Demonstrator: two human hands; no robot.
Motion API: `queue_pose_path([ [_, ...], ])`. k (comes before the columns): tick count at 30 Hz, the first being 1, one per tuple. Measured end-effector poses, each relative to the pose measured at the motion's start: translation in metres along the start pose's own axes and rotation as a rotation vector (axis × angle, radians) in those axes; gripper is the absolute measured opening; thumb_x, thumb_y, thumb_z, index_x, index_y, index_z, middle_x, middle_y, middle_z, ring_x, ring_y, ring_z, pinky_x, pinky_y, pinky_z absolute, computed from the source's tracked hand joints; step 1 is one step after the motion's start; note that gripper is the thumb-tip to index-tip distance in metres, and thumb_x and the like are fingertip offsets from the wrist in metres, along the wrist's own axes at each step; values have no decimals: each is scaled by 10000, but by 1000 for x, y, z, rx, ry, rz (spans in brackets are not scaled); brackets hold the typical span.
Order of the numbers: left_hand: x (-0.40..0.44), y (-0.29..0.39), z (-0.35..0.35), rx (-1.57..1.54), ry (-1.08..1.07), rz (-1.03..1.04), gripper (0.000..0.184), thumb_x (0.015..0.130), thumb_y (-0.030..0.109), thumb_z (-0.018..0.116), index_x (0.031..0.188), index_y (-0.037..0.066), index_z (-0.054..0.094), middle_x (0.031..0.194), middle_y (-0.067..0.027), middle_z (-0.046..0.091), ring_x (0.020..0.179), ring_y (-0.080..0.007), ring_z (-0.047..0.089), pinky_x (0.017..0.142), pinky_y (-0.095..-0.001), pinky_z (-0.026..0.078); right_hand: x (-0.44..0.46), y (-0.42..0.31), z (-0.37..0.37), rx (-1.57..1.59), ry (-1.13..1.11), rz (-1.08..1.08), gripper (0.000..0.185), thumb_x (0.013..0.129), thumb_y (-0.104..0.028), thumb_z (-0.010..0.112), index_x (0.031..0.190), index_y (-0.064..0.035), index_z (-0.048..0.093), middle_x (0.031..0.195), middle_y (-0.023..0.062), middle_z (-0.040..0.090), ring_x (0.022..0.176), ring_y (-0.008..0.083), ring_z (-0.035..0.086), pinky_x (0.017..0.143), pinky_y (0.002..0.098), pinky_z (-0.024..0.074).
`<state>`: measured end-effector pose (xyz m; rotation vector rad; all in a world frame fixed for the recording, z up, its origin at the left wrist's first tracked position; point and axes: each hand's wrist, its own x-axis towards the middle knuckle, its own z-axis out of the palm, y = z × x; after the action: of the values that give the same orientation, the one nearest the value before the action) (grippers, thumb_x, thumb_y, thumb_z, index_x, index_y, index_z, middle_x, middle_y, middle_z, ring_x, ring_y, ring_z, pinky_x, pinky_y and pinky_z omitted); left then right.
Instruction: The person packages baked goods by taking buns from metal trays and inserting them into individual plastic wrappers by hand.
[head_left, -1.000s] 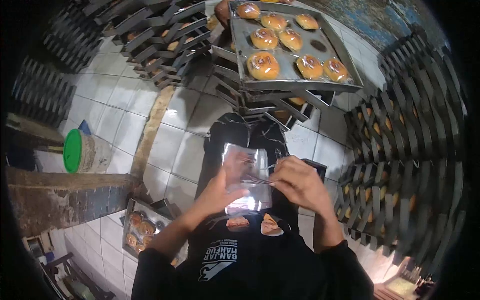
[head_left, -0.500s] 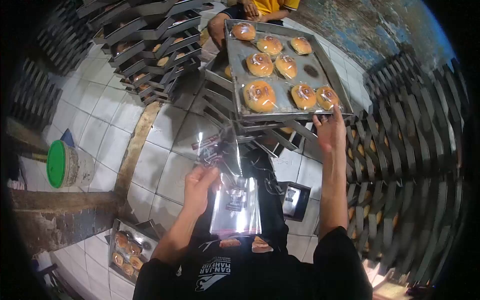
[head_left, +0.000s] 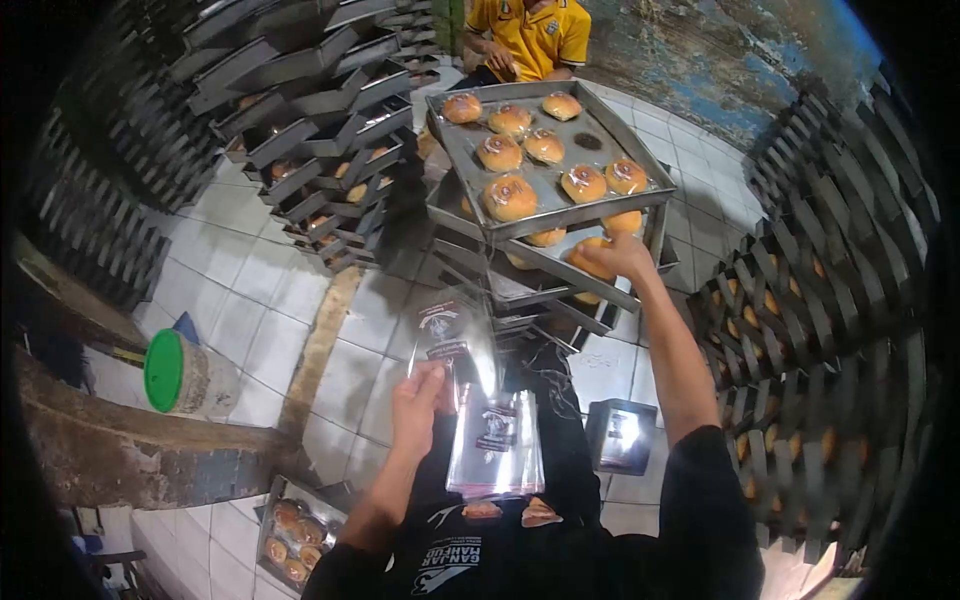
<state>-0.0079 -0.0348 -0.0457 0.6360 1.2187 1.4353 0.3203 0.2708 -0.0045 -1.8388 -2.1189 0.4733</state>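
My left hand point(head_left: 418, 402) pinches a clear plastic bag point(head_left: 442, 325) with dark printing, which hangs open above my lap. A stack of similar printed bags point(head_left: 495, 455) lies on my lap. My right hand point(head_left: 630, 257) reaches into the second tray point(head_left: 530, 252) of the stack and has its fingers around a bun point(head_left: 592, 260), partly hidden by the hand. Other bare-looking buns sit beside it in that tray. Above, the top metal tray point(head_left: 560, 215) holds several golden buns wrapped in printed clear plastic, such as one bun point(head_left: 510, 197) near its front corner.
Tall stacks of metal trays point(head_left: 800, 330) with buns stand at right and at left point(head_left: 330, 150). A green-lidded bucket point(head_left: 165, 370) and a low tray of buns point(head_left: 268, 555) are at left. A dark box point(head_left: 622, 437) sits by my right leg. A person in yellow point(head_left: 540, 40) sits opposite.
My right hand has gone from the top tray's front edge to a bun in the tray beneath. My left hand still holds a bag, now spread wider. The view has shifted slightly.
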Motion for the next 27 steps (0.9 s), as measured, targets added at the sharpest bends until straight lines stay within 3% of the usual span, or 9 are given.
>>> queue_pose_path([
  [5,13,11,18,-187,45,-98,223,1048,235,575,1104,23,615,1048,-177,738,964,-271,740,806,-393,590,-40,-12,-7,544,-102,-81,620,852,-257,821,1324,27,536,1170,133,687,1071,235,684,897,365,554],
  [8,32,18,31,-376,46,-132,211,1044,231,570,1092,27,595,1131,-216,730,1068,-321,723,903,-448,575,-108,-78,-43,1028,-2,-31,566,881,-232,801,1325,-4,534,1175,124,682,1046,219,688,916,364,558],
  [10,52,8,36,-403,48,-163,206,1021,221,625,1079,26,592,1192,-222,704,1082,-323,718,903,-448,583,-157,-105,-34,1189,-157,-86,494,902,-159,781,1313,-36,535,1217,102,668,1096,194,665,946,375,555],
  [12,78,-13,33,-439,-6,-212,219,1002,213,667,1080,25,586,1225,-235,685,1095,-323,713,898,-439,589,-209,-132,10,968,-42,-265,444,875,-65,777,1262,-39,563,1240,127,659,1172,254,649,948,388,555],
  [14,76,-5,54,-511,13,-279,296,949,207,751,1105,32,569,1202,-202,690,1064,-309,715,840,-405,609,-236,-147,27,548,157,-720,473,788,55,769,1216,-29,586,1225,158,648,1201,325,632,966,412,551],
  [18,65,7,67,-500,-138,-346,319,1021,342,624,1129,44,584,1218,-130,693,1101,-273,693,866,-474,586,-217,-119,55,290,424,-821,505,685,105,756,1157,-7,619,1202,179,644,1179,375,633,998,458,537],
  [24,37,19,45,-623,-183,-357,443,1049,425,496,1229,38,618,1218,-104,699,1103,-265,676,970,-459,534,-230,-174,57,283,290,-767,503,715,24,776,1199,-26,649,1222,171,648,1223,374,608,1092,530,437],
  [26,54,8,-2,-698,-248,-380,434,1055,412,493,1241,41,619,1218,-102,699,1118,-268,670,993,-441,524,-245,-183,96,425,74,-783,623,789,-5,721,1387,-14,547,1412,224,580,1384,387,514,1173,579,321],
  [27,69,-17,-32,-745,-483,-317,446,1075,408,487,1330,56,586,1305,-91,659,1222,-245,624,1069,-420,477,-245,-180,113,343,36,-797,614,811,-21,698,1402,-6,532,1440,225,560,1414,388,481,1186,591,297],
])
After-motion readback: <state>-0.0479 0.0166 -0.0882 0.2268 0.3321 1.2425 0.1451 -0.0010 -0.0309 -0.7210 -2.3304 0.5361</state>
